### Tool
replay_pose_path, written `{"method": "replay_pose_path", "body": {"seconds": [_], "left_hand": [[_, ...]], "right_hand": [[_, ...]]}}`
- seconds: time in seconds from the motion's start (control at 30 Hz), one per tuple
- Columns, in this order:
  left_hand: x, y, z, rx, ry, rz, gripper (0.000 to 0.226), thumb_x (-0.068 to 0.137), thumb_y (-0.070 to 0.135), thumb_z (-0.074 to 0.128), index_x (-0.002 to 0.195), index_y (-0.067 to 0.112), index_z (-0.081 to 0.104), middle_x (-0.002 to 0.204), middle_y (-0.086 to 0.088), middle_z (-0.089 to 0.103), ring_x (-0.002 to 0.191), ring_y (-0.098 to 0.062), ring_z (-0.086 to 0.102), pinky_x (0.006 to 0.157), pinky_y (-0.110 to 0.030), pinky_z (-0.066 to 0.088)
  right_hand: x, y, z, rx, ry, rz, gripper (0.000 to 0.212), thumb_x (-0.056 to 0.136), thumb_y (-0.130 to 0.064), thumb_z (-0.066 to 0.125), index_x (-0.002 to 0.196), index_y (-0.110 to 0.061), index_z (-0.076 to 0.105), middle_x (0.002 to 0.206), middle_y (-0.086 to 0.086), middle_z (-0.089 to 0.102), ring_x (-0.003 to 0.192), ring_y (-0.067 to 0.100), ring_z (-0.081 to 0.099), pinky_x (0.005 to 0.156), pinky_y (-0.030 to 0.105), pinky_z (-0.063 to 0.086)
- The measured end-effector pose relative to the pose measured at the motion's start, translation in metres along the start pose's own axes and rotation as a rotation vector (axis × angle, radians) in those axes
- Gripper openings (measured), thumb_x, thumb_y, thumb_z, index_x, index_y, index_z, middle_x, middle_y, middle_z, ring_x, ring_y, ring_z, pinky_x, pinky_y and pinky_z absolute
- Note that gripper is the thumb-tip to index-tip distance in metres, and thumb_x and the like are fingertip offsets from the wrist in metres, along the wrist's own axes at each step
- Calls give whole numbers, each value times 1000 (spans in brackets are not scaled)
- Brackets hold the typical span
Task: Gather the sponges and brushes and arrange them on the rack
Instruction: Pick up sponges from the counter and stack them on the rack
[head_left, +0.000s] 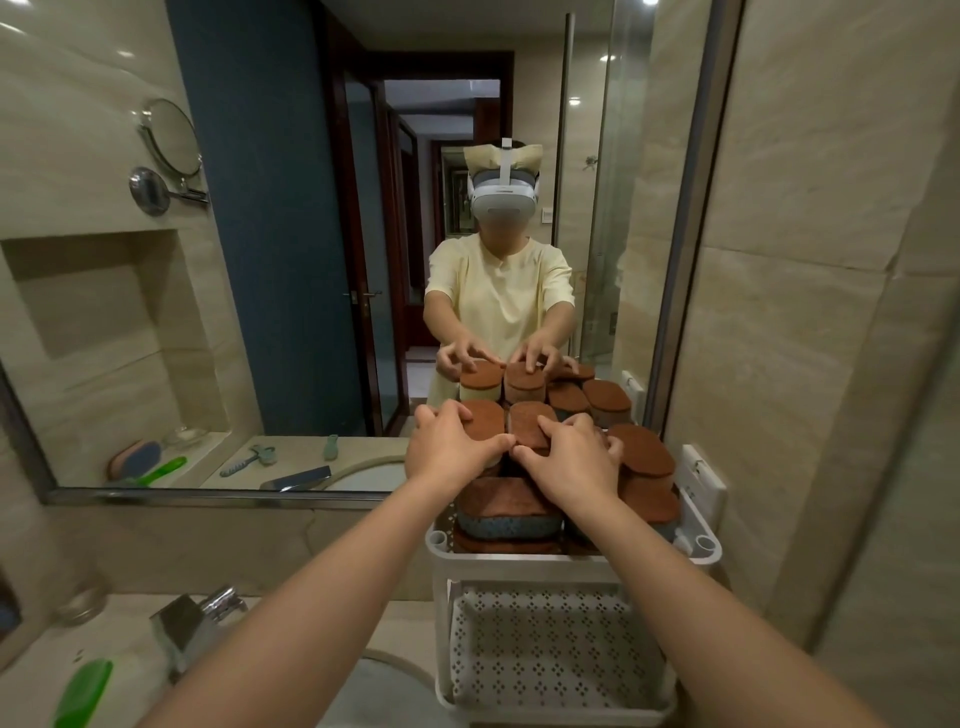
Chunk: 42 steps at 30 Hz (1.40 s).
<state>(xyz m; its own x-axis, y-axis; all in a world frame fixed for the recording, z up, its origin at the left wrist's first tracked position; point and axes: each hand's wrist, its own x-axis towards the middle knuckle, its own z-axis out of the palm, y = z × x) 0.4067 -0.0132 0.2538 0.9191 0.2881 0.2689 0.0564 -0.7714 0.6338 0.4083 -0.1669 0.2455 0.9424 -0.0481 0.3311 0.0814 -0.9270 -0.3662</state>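
Bathroom counter (41, 665), beige stone. Green brush (83, 691) lies at its near left edge, faucet (192, 629) just behind. White rack (571, 560) stands to the right, with a perforated lower tray and a top tier piled with brown-topped sponges (511, 506). Left hand (452, 447) curls fingers and thumb round the top sponge (485, 418). Right hand (571, 462) curls its fingers over the neighbouring sponge (527, 421), thumb tips just beside each other. Mirror (291, 260) behind.

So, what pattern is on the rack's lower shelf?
White plastic lower shelf: small diamond-shaped perforations; head view.
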Motion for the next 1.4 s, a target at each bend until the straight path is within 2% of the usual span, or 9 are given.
{"method": "replay_pose_path", "body": {"seconds": [0.27, 0.43, 0.57, 0.67, 0.8, 0.93, 1.1, 1.27, 1.4], "left_hand": [[-6, -7, -7, -162, -18, 9, 67, 76, 80, 38, 122, 33, 51, 127, 0, 38, 111, -21, 52, 88, -38, 48], [-16, -19, -26, -329, 99, -9, 36, 92, 55, 42, 115, 30, 55, 130, 2, 44, 102, -15, 56, 88, -38, 49], [-28, -44, -50, -492, 185, -24, 12, 95, 34, 49, 105, 31, 56, 121, 3, 52, 86, 0, 52, 77, -27, 40], [-37, -72, -71, -566, 244, -51, 12, 94, 25, 50, 103, 31, 57, 114, 5, 58, 91, -3, 54, 75, -24, 41], [-49, -124, -102, -625, 309, -134, 14, 92, 22, 52, 98, 32, 59, 101, 9, 62, 94, -13, 60, 81, -32, 51], [-56, -190, -134, -608, 378, -224, 16, 91, 21, 54, 91, 36, 58, 98, 12, 63, 94, -14, 63, 81, -33, 52], [-67, -283, -179, -552, 459, -331, 21, 89, 15, 53, 88, 36, 57, 98, 6, 64, 96, -18, 62, 87, -41, 52], [-78, -379, -230, -430, 517, -444, 14, 89, 21, 55, 89, 35, 59, 96, 13, 63, 95, -12, 61, 84, -32, 50], [-85, -450, -266, -359, 549, -513, 13, 88, 20, 56, 93, 31, 61, 97, 8, 65, 89, -10, 60, 78, -29, 48]], "right_hand": [[-11, -4, -8, 124, -17, -7, 71, 80, -56, 53, 146, -40, 33, 146, 4, 34, 138, 29, 27, 116, 53, 10], [-30, -30, -14, 403, 66, -161, 62, 83, -36, 57, 142, -35, 40, 144, -2, 37, 136, 21, 28, 111, 42, 32], [-47, -70, -11, 550, 70, -307, 52, 85, -23, 57, 136, -27, 49, 142, -5, 45, 134, 13, 36, 109, 31, 33], [-60, -108, -2, 635, 37, -373, 49, 85, -18, 57, 133, -26, 52, 138, -9, 49, 129, 7, 42, 105, 26, 37], [-77, -161, 23, 723, -31, -433, 47, 84, -14, 59, 130, -25, 54, 133, -8, 53, 122, 6, 48, 103, 27, 42], [-97, -217, 60, 765, -119, -444, 45, 85, -16, 59, 128, -29, 55, 125, -11, 51, 109, 5, 53, 89, 24, 45], [-123, -295, 111, 806, -265, -457, 45, 85, -17, 58, 129, -29, 55, 123, -12, 49, 110, 5, 51, 94, 22, 42], [-148, -380, 165, 814, -405, -492, 47, 85, -18, 60, 131, -26, 53, 124, -6, 51, 106, 6, 51, 84, 22, 42], [-163, -440, 208, 793, -497, -514, 51, 84, -17, 61, 133, -23, 52, 127, -4, 51, 109, 8, 51, 88, 21, 41]]}}
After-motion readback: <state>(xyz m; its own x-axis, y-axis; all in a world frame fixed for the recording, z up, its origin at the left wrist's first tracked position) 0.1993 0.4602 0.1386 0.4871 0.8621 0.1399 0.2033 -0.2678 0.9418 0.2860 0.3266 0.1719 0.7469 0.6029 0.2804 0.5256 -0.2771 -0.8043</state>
